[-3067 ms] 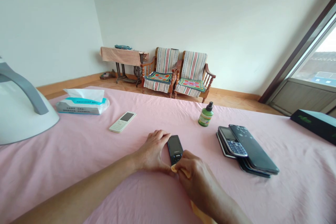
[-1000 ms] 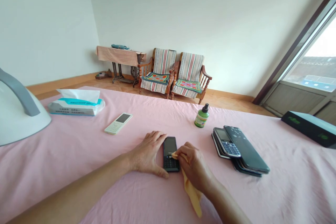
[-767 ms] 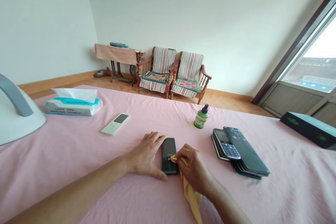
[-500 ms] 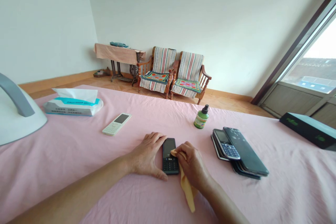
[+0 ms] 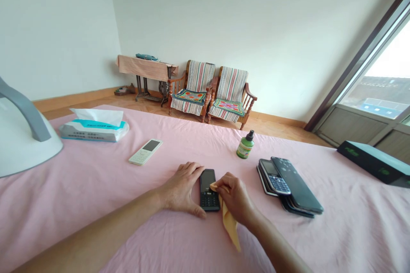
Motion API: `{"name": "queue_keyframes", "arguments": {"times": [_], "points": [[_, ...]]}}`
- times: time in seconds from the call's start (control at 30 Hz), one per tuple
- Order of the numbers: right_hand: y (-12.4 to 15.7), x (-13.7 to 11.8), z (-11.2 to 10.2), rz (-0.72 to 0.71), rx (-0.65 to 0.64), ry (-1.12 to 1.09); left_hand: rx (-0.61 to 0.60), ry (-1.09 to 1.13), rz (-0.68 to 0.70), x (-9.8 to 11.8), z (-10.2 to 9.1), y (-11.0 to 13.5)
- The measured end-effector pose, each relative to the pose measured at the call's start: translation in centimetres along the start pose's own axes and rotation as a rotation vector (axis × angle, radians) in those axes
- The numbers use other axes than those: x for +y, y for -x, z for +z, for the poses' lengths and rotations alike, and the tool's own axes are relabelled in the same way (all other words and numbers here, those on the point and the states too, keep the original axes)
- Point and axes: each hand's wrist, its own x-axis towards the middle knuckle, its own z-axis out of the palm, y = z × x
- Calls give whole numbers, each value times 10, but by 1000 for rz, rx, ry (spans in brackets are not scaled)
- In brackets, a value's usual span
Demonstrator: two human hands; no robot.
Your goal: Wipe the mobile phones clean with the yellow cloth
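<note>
A black keypad phone (image 5: 206, 201) lies face up on the pink cloth. My left hand (image 5: 181, 190) grips it along its left side, fingertips by the upper corner and thumb by the lower one. Pinched in my right hand (image 5: 235, 196) is a yellow cloth (image 5: 229, 224), whose bunched tip touches the phone just below the screen. The rest of the cloth trails down onto the bed-like surface. Left of my hands and farther off rests a white keypad phone (image 5: 145, 152).
A green spray bottle (image 5: 245, 146) stands beyond my right hand. Several stacked phones (image 5: 296, 183) lie to the right, and a black box (image 5: 373, 162) farther right. A tissue pack (image 5: 94, 130) and a white appliance with a grey handle (image 5: 27, 136) are at left. Two chairs (image 5: 213, 89) stand by the wall.
The cloth's tip has shifted slightly down on the phone, and its hanging end has swung a little. The view has turned slightly left. Both hands keep their holds.
</note>
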Motion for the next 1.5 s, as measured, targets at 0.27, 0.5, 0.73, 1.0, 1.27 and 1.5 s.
{"name": "queue_keyframes", "arguments": {"times": [0.27,0.5,0.73,1.0,1.27,1.5], "points": [[21,-14,-6,22,6,70,2,-19,57,-1,1,2],[3,-4,-16,96,157,146,-1,-22,178,-1,2,4],[12,1,-23,129,183,76,-13,-61,142,9,0,0],[15,-4,-25,109,184,31,-53,-46,92,12,-2,-4],[16,-10,-24,86,161,42,-18,41,77,9,1,-2],[28,-18,-11,-90,-41,17,-21,-28,-67,4,3,-1]]}}
